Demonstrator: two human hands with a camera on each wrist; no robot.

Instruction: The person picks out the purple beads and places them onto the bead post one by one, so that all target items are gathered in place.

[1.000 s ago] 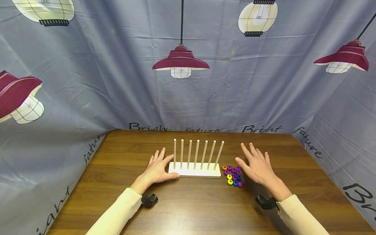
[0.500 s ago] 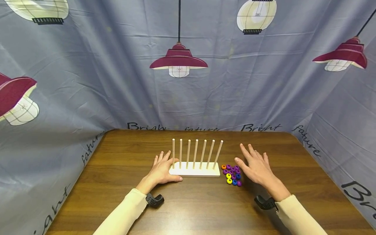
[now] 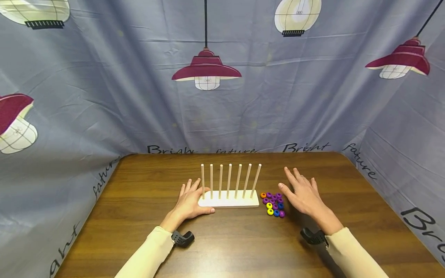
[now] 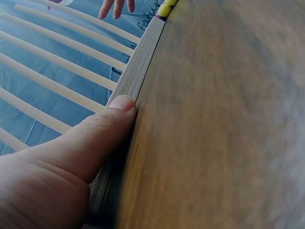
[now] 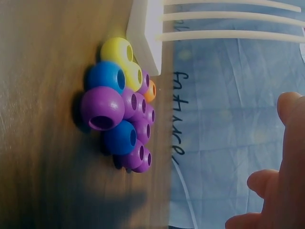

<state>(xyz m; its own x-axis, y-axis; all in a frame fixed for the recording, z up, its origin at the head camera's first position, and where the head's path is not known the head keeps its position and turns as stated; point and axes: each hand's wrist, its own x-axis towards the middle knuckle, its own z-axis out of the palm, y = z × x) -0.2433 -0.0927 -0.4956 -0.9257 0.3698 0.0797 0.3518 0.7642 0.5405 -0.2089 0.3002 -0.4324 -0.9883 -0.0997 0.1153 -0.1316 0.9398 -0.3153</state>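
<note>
A pale wooden peg stand (image 3: 228,200), a flat base with a row of several upright dowels, stands mid-table in the head view. My left hand (image 3: 189,204) holds its left end, thumb along the front edge and index finger behind the first dowel. In the left wrist view the thumb (image 4: 95,136) presses on the base's long side. Round holed beads (image 5: 102,107) in purple, blue, yellow and orange lie grouped off the stand's right end. My right hand (image 3: 303,196) hovers to the right of these beads, fingers spread and holding nothing.
All of this is on a brown wood-grain table (image 3: 222,247). A grey-blue curtain (image 3: 139,96) printed with lamps and lettering hangs behind the table and along its sides. Each wrist wears a black strap-on device (image 3: 183,238).
My left hand has shifted right onto the end of the peg stand, its index finger now reaching further behind the base. The right hand stays in place. The head view has turned slightly.
</note>
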